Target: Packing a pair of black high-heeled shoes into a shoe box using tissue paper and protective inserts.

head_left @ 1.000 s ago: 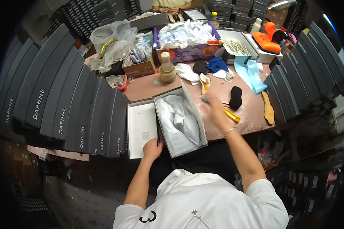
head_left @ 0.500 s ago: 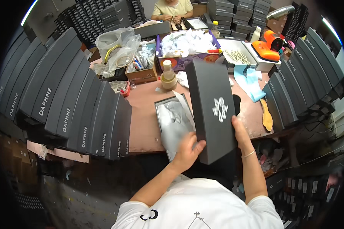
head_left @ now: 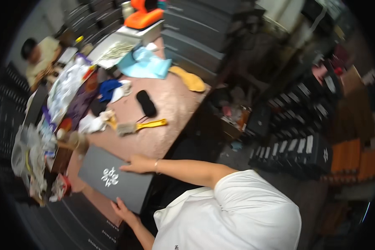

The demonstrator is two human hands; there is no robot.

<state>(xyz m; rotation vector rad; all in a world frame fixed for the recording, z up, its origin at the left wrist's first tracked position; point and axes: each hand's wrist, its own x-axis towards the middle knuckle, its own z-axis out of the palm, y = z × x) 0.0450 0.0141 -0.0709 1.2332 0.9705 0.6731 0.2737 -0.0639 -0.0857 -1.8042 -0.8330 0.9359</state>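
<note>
A dark grey shoebox [head_left: 127, 183] with a white flower-like print on its lid lies on the pink-topped table near its front edge. The lid sits over the box, so the contents are hidden. My right hand [head_left: 140, 163] grips the box's right edge, its fingers reaching onto the lid. At the opposite, left edge, my left hand [head_left: 126, 212] holds the side with its fingers bent against it. To the right of the box lie a flat brush [head_left: 152, 123] with a yellow handle and a black oblong pad [head_left: 146, 103].
Light blue sheet material [head_left: 143, 64] and a yellow sole-shaped piece [head_left: 188, 79] lie farther off. An orange device [head_left: 143, 18] stands behind them. Stacked dark boxes [head_left: 71, 225] border the left. More boxes [head_left: 289, 152] stand low at the right. Another person [head_left: 46, 56] sits across the table.
The view has swung to the right. The lid, held tilted beside the open box with paper inside, now lies over the box, with both my hands at its edges.
</note>
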